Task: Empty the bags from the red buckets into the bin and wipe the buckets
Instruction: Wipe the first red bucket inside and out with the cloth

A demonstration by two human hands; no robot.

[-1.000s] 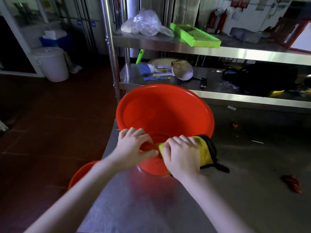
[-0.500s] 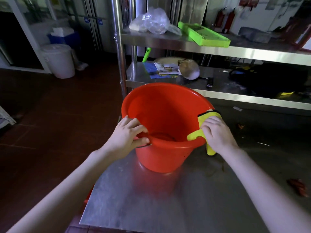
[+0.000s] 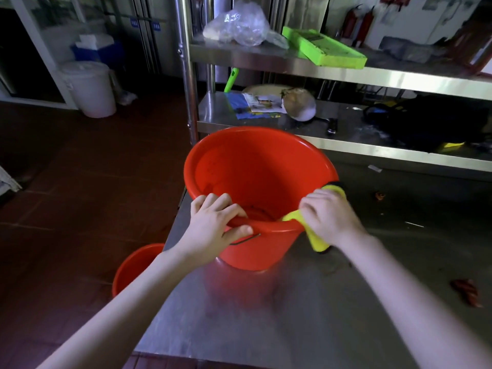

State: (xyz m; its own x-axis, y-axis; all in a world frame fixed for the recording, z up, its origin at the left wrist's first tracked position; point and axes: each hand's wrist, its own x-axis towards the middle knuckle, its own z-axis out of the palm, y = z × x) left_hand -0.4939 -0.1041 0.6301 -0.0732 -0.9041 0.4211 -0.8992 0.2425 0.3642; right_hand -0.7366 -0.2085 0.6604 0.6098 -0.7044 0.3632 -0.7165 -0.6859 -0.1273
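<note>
A red bucket stands on the steel table, near its left edge, with nothing visible inside. My left hand grips the near rim, thumb outside and fingers inside. My right hand presses a yellow cloth with a black edge over the rim on the near right side; the cloth is folded across both faces of the rim. A second red bucket sits on the floor to the left of the table, partly hidden by my left forearm.
A steel shelf rack rises behind the bucket with a clear plastic bag, a green tray, papers and a dark bag. A white lidded bin stands on the floor at far left. Red scraps lie on the table's right side.
My right hand slid the cloth from the near rim to the right side, then back along the rim toward me. The bucket went from tilted to upright. My left hand kept its grip.
</note>
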